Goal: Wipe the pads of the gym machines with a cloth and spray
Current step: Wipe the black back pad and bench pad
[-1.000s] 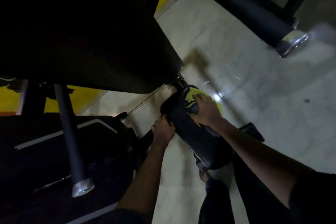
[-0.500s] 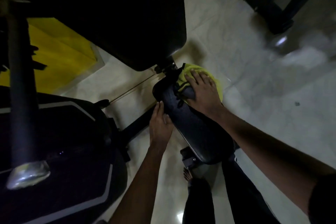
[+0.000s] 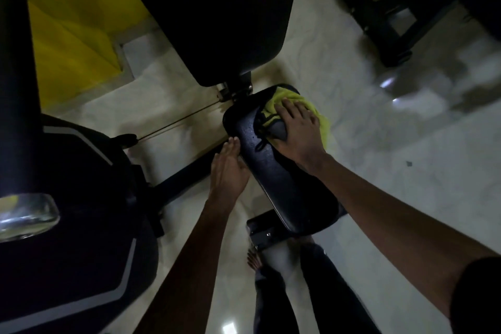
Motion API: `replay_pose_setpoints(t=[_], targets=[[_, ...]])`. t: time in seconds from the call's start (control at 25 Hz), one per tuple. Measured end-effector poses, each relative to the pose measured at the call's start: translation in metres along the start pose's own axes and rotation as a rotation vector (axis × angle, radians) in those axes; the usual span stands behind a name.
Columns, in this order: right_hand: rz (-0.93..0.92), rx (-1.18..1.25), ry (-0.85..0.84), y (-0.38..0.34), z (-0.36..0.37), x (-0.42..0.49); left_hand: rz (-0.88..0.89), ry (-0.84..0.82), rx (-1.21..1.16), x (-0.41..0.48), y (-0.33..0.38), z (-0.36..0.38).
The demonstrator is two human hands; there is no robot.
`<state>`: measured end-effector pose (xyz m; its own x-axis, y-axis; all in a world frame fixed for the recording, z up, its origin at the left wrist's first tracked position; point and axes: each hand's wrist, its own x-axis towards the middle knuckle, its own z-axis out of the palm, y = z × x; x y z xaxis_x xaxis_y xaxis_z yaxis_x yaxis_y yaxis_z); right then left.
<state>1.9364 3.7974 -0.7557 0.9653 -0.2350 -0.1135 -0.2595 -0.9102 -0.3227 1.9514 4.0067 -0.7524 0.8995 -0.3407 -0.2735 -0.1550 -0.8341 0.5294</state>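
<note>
head view, looking steeply down in dim light. a long black seat pad (image 3: 282, 184) runs diagonally across the middle of the frame, its far end near the lower edge of a larger black back pad (image 3: 217, 16) that fills the upper centre. the right hand (image 3: 298, 130) lies flat on the far end of the seat pad, fingers spread and pressed onto a yellow-green cloth (image 3: 287, 102); the cloth is bunched under the palm and fingertips and spills over the pad's far right edge. the hand covers the cloth rather than closing around it. small droplets or specks show on the pad surface just left of the cloth. the left hand (image 3: 229, 168) rests against the left edge of the seat pad, fingers straight and together, palm turned toward the pad's side; it has hold of nothing. a thin cable (image 3: 173, 127) runs from beneath the back pad toward the dark machine housing (image 3: 76, 211) at left. a chromed bar end (image 3: 27, 215) sits close to the camera at the left edge. pale glossy floor (image 3: 379, 157) lies beneath, with a yellow wall panel (image 3: 70, 35) at upper left and a second dark machine frame (image 3: 393, 16) at upper right. the person's dark trouser legs and a bare foot (image 3: 253, 259) show below the pad. no spray bottle can be made out.
</note>
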Motion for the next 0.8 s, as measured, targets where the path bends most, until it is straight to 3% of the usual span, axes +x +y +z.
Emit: replay_pose_setpoints(t=[0.16,0.32,0.56,0.68,0.8], targets=[[-0.098,-0.100,0.038,-0.017,0.000,0.035,-0.091,0.049,-0.102,0.003,0.007,0.010],[-0.288,-0.048,0.050,0.003,-0.006,0.030,-0.091,0.079,-0.264,-0.010,-0.001,0.022],[-0.111,-0.052,0.024,-0.022,0.000,0.043,-0.152,0.259,-0.387,-0.032,0.010,0.044],[-0.401,-0.093,0.043,-0.020,0.003,0.027,-0.250,0.287,-0.526,-0.051,0.014,0.065],[-0.627,-0.152,-0.045,0.001,0.000,0.000,-0.311,0.180,-0.797,-0.058,0.005,0.068]])
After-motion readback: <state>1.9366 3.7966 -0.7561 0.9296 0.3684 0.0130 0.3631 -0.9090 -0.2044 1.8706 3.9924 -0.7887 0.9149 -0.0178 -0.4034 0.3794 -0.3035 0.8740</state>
